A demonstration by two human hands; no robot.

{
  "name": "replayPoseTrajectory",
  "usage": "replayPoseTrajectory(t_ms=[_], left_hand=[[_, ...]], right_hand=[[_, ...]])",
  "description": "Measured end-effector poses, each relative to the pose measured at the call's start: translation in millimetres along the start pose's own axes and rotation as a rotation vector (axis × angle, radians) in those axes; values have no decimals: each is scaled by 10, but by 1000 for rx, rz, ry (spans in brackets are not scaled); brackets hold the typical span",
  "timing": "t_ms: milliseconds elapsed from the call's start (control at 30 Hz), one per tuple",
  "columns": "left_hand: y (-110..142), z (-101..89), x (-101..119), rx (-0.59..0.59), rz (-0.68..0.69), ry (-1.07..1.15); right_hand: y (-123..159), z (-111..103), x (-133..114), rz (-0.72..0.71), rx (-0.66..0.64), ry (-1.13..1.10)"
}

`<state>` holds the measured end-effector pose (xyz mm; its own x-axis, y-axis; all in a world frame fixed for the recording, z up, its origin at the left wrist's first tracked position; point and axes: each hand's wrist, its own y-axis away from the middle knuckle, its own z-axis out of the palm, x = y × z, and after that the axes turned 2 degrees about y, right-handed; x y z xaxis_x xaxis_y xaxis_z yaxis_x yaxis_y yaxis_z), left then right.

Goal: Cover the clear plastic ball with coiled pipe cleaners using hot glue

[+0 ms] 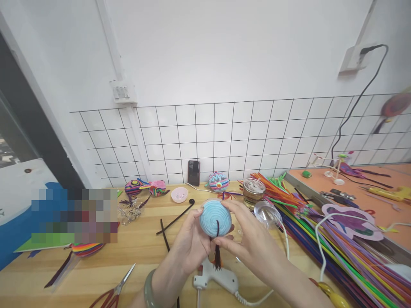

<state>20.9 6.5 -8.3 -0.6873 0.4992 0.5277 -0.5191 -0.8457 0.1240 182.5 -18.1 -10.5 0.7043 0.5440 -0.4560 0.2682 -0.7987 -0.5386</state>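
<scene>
A light blue ball wound in fuzzy coils point(213, 214) is held up above the table between my two hands. My left hand point(192, 244) cups it from the left and below. My right hand point(245, 226) grips its right side, with the thumb low near a dark tassel point(218, 257) that hangs under the ball. A short dark strip runs down the ball's front. Beneath my hands a white hot glue gun point(216, 278) lies on the table. Red-handled scissors point(117, 288) lie at the lower left, and dark pipe cleaners point(175, 218) lie behind my left hand.
Bundles of coloured pipe cleaners point(330, 248) spread along the right. At the back stand a phone point(194, 173), a pink dish point(179, 195), a glass jar point(253, 190) and a finished striped ball point(218, 181). A white cord point(317, 235) loops across the right side.
</scene>
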Motion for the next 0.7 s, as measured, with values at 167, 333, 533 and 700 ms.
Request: replayPoseTrajectory(t_ms=[167, 333, 533, 700], left_hand=[[10, 23, -39, 22, 17, 8], [-9, 28, -70, 64, 30, 2], [-19, -9, -115, 39, 21, -2], [-9, 40, -134, 84, 8, 29]], right_hand=[[-14, 0, -42, 89, -62, -8], [-32, -12, -100, 117, -101, -49], [-22, 53, -96, 170, -89, -18], [-22, 91, -57, 158, -47, -20]])
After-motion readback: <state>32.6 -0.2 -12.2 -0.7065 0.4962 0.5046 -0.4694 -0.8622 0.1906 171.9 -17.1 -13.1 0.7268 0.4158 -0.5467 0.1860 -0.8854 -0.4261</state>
